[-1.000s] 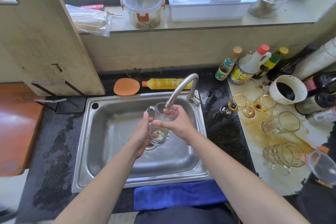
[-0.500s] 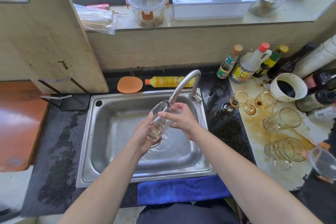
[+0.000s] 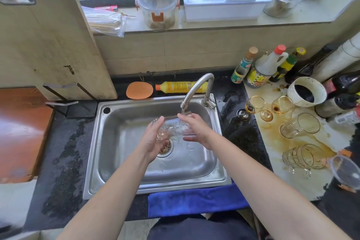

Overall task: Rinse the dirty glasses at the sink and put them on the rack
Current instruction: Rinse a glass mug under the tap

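Observation:
A clear glass mug [image 3: 173, 126] lies on its side between my two hands, under the running tap [image 3: 196, 89], above the steel sink [image 3: 116, 161]. My left hand [image 3: 153, 138] cups its base end. My right hand [image 3: 196, 128] holds its mouth end. Water runs onto the glass. On the stained white board at the right lie several dirty glasses: two amber-stained stem glasses [image 3: 255, 104], a tumbler on its side [image 3: 300, 125] and a ribbed glass on its side [image 3: 303, 157]. A black wire rack [image 3: 64, 101] stands left of the sink.
A cutting board [image 3: 44, 45] leans on the rack at the left. A yellow bottle [image 3: 179, 86] and an orange sponge [image 3: 139, 90] lie behind the sink. Sauce bottles [image 3: 261, 68] and a white cup [image 3: 306, 91] crowd the right. A blue cloth [image 3: 194, 200] hangs at the front edge.
The glass has been tipped from upright to lying sideways under the tap, and both hands have shifted to its two ends.

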{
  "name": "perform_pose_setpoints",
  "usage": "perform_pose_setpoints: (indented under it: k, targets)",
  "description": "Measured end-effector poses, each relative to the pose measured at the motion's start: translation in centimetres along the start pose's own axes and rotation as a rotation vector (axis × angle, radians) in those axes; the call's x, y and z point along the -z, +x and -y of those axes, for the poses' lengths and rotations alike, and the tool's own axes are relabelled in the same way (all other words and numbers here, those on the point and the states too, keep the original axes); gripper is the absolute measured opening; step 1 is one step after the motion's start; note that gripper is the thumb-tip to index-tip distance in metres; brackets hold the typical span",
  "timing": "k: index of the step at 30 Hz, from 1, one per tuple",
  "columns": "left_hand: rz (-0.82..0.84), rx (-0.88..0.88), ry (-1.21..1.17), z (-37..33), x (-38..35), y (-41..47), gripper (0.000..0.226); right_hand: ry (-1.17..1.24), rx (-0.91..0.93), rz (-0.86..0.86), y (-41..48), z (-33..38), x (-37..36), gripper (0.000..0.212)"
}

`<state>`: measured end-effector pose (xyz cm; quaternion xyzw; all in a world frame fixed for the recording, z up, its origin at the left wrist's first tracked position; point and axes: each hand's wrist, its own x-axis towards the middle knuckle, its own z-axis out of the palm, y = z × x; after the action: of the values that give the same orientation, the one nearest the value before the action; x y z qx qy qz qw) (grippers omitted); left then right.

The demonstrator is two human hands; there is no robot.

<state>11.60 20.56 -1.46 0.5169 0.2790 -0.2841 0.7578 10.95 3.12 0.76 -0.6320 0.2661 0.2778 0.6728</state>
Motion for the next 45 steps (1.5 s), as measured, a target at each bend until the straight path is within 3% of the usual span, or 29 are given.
perform_pose_setpoints:
  k: [4, 8, 14, 18, 28, 30, 35, 41, 45]
  targets:
    - [-0.149, -0.022, 0.046, -0.3, -1.4, 0.1, 0.074, 0.083, 0.013, -0.011, 0.0, -0.7, 0.3, 0.065]
    - [-0.244, -0.177, 0.171, 0.1, -2.8, -0.4, 0.062, 0.123, -0.038, -0.040, -0.2, -1.0, 0.7, 0.059]
    - [-0.314, -0.541, 0.834, 0.1, -3.1, -0.2, 0.071, 0.101, -0.094, -0.038, -0.9, -2.0, 1.9, 0.063]
    - [-0.301, -0.627, 0.946, -0.2, -4.3, -0.5, 0.080, 0.090, -0.105, -0.014, -1.1, -2.5, 2.3, 0.066]
    - [-0.137, -0.690, 1.075, 0.3, -5.3, -0.5, 0.075, -0.047, -0.076, -0.009, -1.2, -4.5, 4.0, 0.067]
    - [-0.141, -0.707, 1.088, 0.3, -4.6, -0.8, 0.073, -0.155, -0.021, -0.059, -1.2, -4.7, 3.9, 0.066]
    - [-0.207, -0.756, 1.156, -1.2, -1.2, -2.6, 0.078, -0.983, 0.301, -0.301, -2.2, -5.3, 3.2, 0.068]
    - [-0.277, -0.896, 1.199, -3.6, 4.1, -4.5, 0.076, -1.240, 0.370, -0.423, -3.7, -6.7, 0.8, 0.074]
    - [-0.296, -0.939, 1.178, -3.1, 6.5, -4.9, 0.077, -1.232, 0.387, -0.559, -5.1, -9.0, -0.8, 0.075]
